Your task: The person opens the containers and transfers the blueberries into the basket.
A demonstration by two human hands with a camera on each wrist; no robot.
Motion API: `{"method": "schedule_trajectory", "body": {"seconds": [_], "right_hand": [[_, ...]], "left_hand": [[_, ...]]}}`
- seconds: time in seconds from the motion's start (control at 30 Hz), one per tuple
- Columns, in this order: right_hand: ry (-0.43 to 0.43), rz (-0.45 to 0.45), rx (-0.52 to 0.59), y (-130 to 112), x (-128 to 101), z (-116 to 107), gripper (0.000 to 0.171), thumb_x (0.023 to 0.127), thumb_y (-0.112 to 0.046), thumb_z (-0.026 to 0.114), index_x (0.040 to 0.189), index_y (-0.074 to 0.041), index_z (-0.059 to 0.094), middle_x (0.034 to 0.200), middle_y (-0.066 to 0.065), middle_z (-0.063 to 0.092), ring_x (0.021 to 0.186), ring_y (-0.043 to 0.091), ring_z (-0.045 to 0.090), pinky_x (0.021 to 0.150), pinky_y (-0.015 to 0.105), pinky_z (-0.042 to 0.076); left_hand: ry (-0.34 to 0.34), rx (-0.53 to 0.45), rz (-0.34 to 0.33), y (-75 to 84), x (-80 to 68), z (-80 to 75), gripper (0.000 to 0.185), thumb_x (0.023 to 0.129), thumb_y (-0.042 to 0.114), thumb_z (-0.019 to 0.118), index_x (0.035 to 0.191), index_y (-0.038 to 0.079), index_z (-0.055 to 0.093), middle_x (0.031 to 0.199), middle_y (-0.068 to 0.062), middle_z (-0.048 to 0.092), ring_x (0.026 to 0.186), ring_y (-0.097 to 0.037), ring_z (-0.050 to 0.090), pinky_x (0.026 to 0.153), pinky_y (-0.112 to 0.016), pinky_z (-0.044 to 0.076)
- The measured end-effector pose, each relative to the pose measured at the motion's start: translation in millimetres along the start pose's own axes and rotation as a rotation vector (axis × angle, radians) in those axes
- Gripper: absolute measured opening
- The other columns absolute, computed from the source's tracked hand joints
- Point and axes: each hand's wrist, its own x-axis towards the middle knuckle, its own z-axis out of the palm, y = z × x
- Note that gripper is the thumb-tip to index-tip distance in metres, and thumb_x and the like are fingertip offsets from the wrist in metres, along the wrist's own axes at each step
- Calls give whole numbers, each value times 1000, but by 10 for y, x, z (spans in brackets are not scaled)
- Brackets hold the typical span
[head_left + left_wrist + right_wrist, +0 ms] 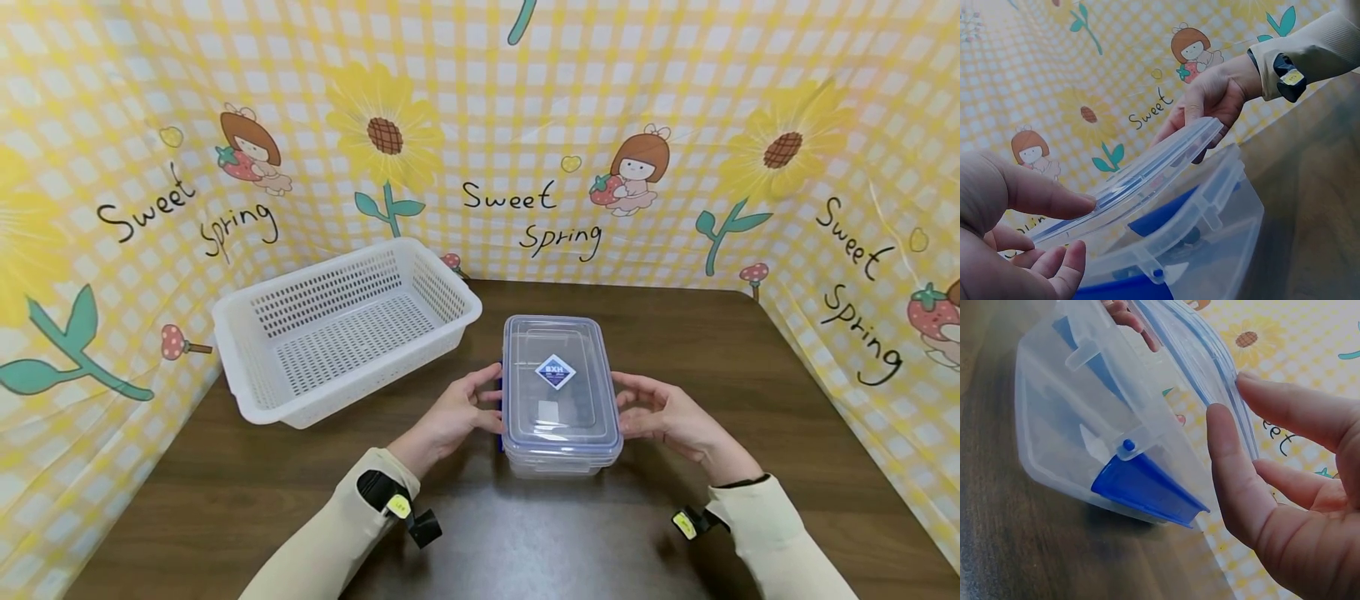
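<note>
A clear rectangular food container [555,472] stands on the table with its lid [534,342] held just above it. The lid is transparent, blue-rimmed, with a blue diamond label. At its left edge my left hand [453,412] pinches it, thumb above and fingers beneath. My right hand [671,421] grips the opposite edge between thumb and fingers. Both wrist views show a gap between lid and box. Blue side latches [1150,487] hang folded down on the container; one latch [1169,209] shows on the far side in the left wrist view. Any contents cannot be made out.
To the left lies a white perforated plastic basket [300,414], its near right corner not far from the container. A brown wooden table [675,325] carries everything. Yellow checked cloth [510,125] with flowers and figures walls the table at the back and sides.
</note>
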Motion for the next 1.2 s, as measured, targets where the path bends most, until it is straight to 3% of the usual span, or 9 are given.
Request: {"method": "schedule_trajectory", "body": {"seconds": [0.37, 0.6, 0.87, 1.2], "right_hand": [[-2, -59, 15, -95, -77, -90, 66, 87, 17, 61, 147, 9, 35, 108, 10, 59, 90, 17, 68, 80, 31, 60], [-51, -105, 28, -178, -168, -269, 59, 90, 19, 56, 140, -11, 53, 109, 9, 61, 94, 19, 68, 82, 33, 60], [-108, -154, 45, -240, -309, -528, 63, 90, 23, 49, 139, -16, 56, 111, 8, 64, 97, 19, 69, 83, 32, 60], [-136, -118, -4, -251, -587, -893, 68, 92, 24, 45, 145, -18, 51, 115, 5, 65, 99, 18, 68, 83, 33, 60]], "left_hand": [[7, 25, 7, 157, 64, 129, 93, 70, -27, 67, 153, -1, 32, 154, -20, 30, 129, -39, 47, 98, -41, 53], [-30, -4, 50, 245, 142, 308, 94, 70, -30, 65, 153, -2, 31, 156, -19, 25, 130, -39, 45, 95, -38, 55], [-54, -6, 73, 273, 270, 599, 94, 71, -31, 66, 153, 2, 34, 151, -18, 28, 129, -38, 47, 95, -37, 55], [-24, -29, 51, 250, 369, 1084, 98, 67, -33, 65, 153, 4, 36, 147, -11, 32, 121, -31, 53, 87, -33, 58]]}}
